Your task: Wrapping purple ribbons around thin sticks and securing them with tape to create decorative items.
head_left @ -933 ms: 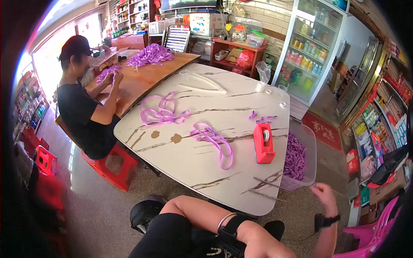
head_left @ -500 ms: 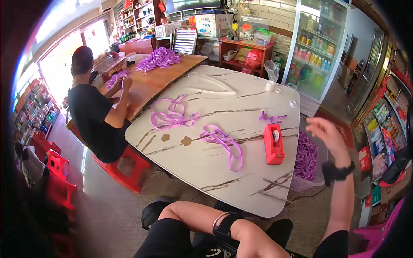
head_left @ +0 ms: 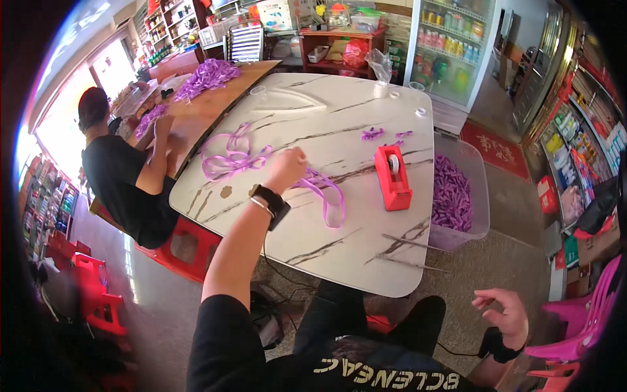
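Observation:
My left hand (head_left: 287, 168) reaches over the marble-patterned white table, its fingers drawn together. It covers the left end of a looped purple ribbon (head_left: 334, 208); whether the fingers grip that ribbon is hidden. Just left of the hand lies a looser tangle of purple ribbon (head_left: 225, 163). My right hand (head_left: 504, 315) is off the table at the lower right, fingers bent and apart, with nothing seen in it. A red tape dispenser (head_left: 394, 186) with a roll of tape stands at the table's right side, small purple ribbon pieces (head_left: 373, 134) behind it.
Thin metal rods (head_left: 418, 243) lie at the near right corner of the table (head_left: 313, 271). Beside it, a clear plastic bin (head_left: 480, 196) holds many purple pieces. A person (head_left: 124, 170) sits at the wooden table on the left, near a purple heap (head_left: 208, 78). Pink chairs (head_left: 594, 320) stand at right.
My left arm has swung from across my lap out over the table to the ribbon. My right hand has dropped from beside the bin toward my right side. The view has shifted.

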Demonstrator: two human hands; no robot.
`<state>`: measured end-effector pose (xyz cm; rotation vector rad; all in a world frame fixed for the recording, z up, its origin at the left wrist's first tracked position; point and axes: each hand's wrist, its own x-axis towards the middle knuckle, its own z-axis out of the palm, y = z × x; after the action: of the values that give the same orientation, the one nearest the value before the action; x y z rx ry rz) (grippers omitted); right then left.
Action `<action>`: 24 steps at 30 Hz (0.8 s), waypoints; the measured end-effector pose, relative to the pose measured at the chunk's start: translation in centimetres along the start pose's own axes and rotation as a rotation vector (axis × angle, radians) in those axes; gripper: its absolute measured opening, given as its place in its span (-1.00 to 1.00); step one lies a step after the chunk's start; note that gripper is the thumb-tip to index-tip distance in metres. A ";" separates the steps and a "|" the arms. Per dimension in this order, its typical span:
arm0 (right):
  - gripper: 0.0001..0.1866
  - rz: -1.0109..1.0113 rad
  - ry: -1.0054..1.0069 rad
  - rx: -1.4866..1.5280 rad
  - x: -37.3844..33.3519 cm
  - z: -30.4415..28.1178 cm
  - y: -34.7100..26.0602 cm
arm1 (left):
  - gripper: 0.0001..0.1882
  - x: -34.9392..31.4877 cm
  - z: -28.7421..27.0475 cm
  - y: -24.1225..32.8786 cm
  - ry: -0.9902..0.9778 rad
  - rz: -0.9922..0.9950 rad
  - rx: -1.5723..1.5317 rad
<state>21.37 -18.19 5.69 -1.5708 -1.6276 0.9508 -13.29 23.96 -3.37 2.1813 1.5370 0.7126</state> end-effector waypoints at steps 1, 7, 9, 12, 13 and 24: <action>-0.58 0.035 0.041 0.045 -0.6 0.4 0.8 | -0.79 0.7 0.4 -1.2 -0.012 0.009 0.002; -0.57 0.156 0.145 0.104 -2.6 1.8 3.3 | -0.77 1.9 2.4 -3.5 -0.096 0.163 0.327; -0.63 0.197 0.181 0.134 -2.4 2.0 3.2 | -0.77 2.4 3.2 -4.4 -0.050 0.077 0.294; -0.65 0.228 0.172 0.113 -1.9 2.2 2.9 | -0.80 2.1 2.9 -2.9 -0.027 0.056 0.090; -0.65 0.232 0.178 0.116 -1.7 2.3 3.0 | -0.80 1.9 1.9 -1.2 -0.032 0.061 0.092; -0.64 0.146 0.084 0.067 1.5 4.5 2.6 | -0.95 -1.2 -10.0 16.7 0.183 0.481 -1.052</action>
<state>18.79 -16.88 1.16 -1.6784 -1.4249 0.9904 -7.03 17.43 13.92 1.6282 0.4218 1.4729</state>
